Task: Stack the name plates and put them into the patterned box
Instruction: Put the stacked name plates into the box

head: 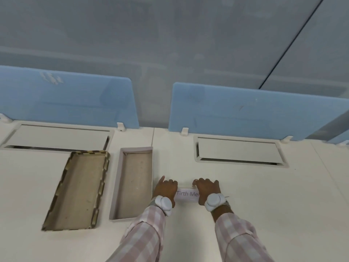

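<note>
At the far left of the white desk [264,205] lies the patterned box [75,190], open-topped, its rim banded in dark and light checks and its inside bare. Just beside it on the right sits a plain grey box [132,184], also open and bare inside; the 2 lie close but apart. The left hand [165,189] rests near the grey box's right wall, its fingers curled down over the left end of the name plates [187,194], with 1 finger raised and pointing away. The plates lie flat on the desk between both hands, the top one white with the letters "Tirth Me" showing; how many are stacked cannot be told. The right hand [207,188] covers the right end, fingers bent narrow over the far edge. Each wrist carries a white band-mounted device, and both sleeves are pink-and-white checked. 2 blue divider panels [245,108] stand along the desk's back edge, above 2 closed cable flaps [238,150].
</note>
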